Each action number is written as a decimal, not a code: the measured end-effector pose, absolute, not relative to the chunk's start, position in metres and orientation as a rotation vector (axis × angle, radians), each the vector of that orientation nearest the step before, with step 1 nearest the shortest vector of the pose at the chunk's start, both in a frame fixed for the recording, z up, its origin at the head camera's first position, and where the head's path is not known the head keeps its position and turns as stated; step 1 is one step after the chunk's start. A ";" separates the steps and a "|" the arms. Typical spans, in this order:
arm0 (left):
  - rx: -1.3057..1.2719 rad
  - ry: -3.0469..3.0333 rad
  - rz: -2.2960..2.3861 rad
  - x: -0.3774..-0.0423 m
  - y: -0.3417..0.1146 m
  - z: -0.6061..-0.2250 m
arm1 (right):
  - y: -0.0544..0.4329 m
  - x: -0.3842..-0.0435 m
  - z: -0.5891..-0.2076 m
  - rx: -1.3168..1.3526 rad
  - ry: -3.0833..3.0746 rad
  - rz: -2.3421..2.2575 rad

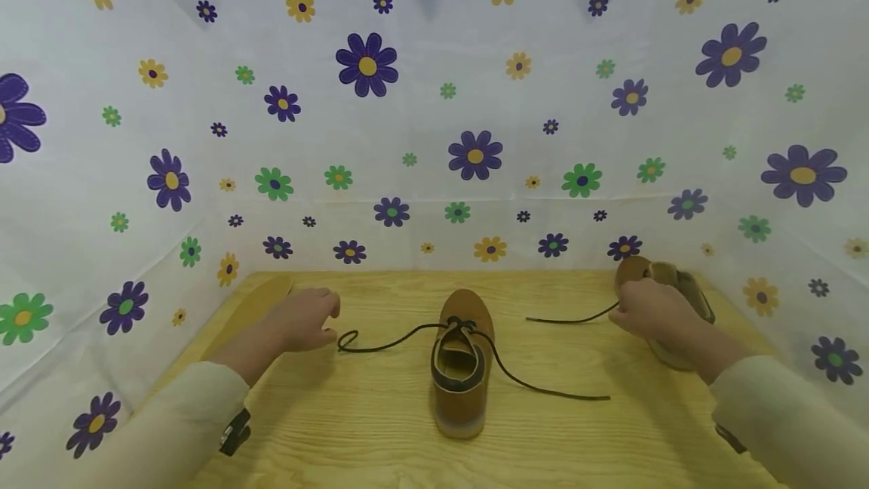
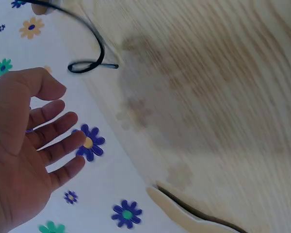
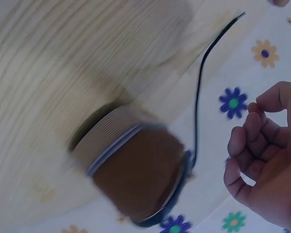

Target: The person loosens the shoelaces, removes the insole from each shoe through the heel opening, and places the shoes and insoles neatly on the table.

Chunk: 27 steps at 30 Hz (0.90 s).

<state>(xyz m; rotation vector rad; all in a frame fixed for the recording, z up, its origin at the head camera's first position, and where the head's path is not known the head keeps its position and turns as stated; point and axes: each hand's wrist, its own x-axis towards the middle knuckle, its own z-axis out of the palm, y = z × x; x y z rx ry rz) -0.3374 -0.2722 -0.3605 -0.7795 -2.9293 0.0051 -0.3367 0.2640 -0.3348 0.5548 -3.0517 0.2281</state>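
A brown lace-up shoe point(image 1: 464, 406) stands in the middle of the wooden table, toe pointing away, its dark laces spread to both sides. The left lace point(image 1: 390, 348) ends in a small loop near my left hand point(image 1: 302, 321). That hand hovers with loosely bent fingers and holds nothing. My right hand point(image 1: 655, 312) is above a second brown shoe point(image 3: 136, 170) on the right, partly hiding it in the head view. Its thumb and index tips meet, with nothing visible between them. A dark lace point(image 3: 199, 102) runs from this shoe, apart from the hand.
A flat tan piece point(image 1: 254, 304), shaped like an insole, lies at the table's left edge, partly behind the left arm. White cloth point(image 1: 421, 119) with printed flowers walls in the back and both sides of the wooden table point(image 1: 380, 444).
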 end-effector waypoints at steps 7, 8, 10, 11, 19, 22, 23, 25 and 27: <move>-0.900 -2.782 -0.013 -0.337 -0.201 -0.354 | 0.192 -0.334 -0.338 0.779 -2.928 0.216; -0.925 -2.752 -0.019 -0.336 -0.190 -0.353 | 0.179 -0.333 -0.338 0.818 -2.901 0.198; -0.965 -2.712 -0.036 -0.334 -0.169 -0.349 | 0.156 -0.329 -0.338 0.879 -2.845 0.173; -0.990 -2.695 -0.052 -0.333 -0.160 -0.347 | 0.145 -0.328 -0.338 0.910 -2.819 0.160; -1.119 -2.628 0.046 -0.334 -0.114 -0.349 | 0.091 -0.327 -0.349 1.123 -2.694 0.142; -1.098 -2.625 0.123 -0.334 -0.110 -0.352 | 0.084 -0.328 -0.354 1.181 -2.652 0.107; -1.094 -2.622 0.141 -0.334 -0.109 -0.353 | 0.084 -0.329 -0.355 1.186 -2.647 0.101; -1.096 -2.601 0.164 -0.334 -0.109 -0.354 | 0.085 -0.329 -0.356 1.181 -2.648 0.085; -1.095 -2.575 0.183 -0.334 -0.111 -0.355 | 0.088 -0.329 -0.355 1.162 -2.649 0.052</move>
